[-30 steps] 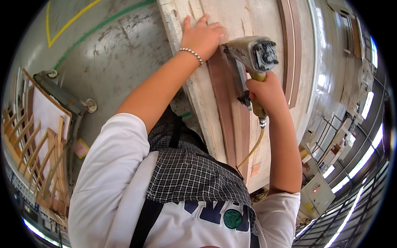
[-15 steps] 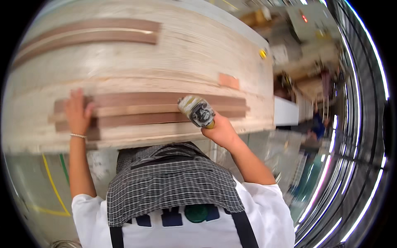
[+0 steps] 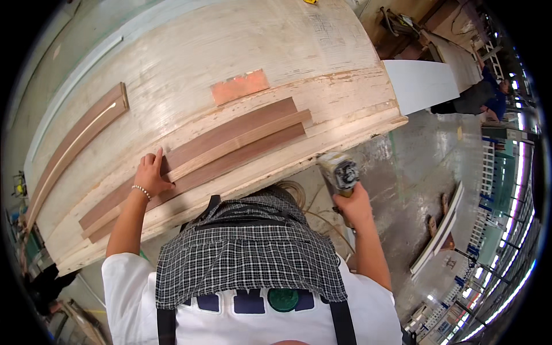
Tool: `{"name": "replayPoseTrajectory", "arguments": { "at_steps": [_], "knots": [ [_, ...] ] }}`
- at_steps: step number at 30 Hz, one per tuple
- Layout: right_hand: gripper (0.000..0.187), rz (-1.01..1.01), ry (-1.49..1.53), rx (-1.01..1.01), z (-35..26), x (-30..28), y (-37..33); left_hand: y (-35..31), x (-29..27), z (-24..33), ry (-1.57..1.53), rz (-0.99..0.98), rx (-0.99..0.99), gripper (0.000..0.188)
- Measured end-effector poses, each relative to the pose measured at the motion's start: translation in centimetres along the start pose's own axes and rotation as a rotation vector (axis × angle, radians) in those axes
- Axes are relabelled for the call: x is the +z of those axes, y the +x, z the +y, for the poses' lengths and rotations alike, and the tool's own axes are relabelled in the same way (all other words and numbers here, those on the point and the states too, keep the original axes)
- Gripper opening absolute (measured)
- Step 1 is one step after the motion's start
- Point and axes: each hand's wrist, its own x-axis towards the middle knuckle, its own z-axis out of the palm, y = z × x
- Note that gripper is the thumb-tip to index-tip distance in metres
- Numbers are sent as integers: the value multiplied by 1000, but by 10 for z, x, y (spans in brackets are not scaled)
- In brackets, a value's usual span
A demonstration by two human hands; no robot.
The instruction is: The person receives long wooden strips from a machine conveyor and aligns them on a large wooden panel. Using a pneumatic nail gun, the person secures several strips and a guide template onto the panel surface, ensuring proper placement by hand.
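My left hand [image 3: 152,177] rests on a long brown board [image 3: 247,123], fingers spread and thumb apart. A narrow pale wood strip [image 3: 247,139] runs lengthwise along the board, with brown showing on both sides of it. In my right hand [image 3: 355,206] is a worn nail gun [image 3: 339,170], its handle wrapped by my fingers. The tool hangs just off the near edge of the wooden worktable [image 3: 310,57], to the right of my apron and apart from the board. Its nose is hard to make out.
A second brown piece with a pale strip [image 3: 80,135] lies at the table's left. An orange patch [image 3: 240,86] is behind the board. A coiled hose [image 3: 296,192] shows below the table edge. Beyond the right end are a white panel [image 3: 422,86] and another person [image 3: 491,98].
The nail gun in my right hand has moved from over the strip to beyond the table's near edge. My view has turned, so the table now slants. My left hand stays on the board.
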Motion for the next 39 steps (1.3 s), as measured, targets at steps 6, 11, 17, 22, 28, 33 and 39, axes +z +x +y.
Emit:
{"name": "replayPoseTrajectory", "arguments": {
  "at_steps": [6,11,17,22,28,33,39],
  "knots": [
    [33,72,103,38,15,-41,31,22,-27,21,96,169,-56,108],
    [29,52,210,9,7,-35,35,51,-35,23,104,224,-22,98],
    [37,-4,156,-61,-6,-18,18,62,-48,24,-124,-212,-135,100],
    [36,4,191,-36,-7,-19,9,60,-42,27,-1,-69,-37,113],
    [25,64,265,32,4,-22,10,48,-20,20,-12,-59,57,117],
    [28,28,310,18,12,-16,15,42,-17,15,2,-79,24,99],
    [28,12,157,-70,14,-24,31,43,-10,13,50,-69,-36,86]
  ]
}}
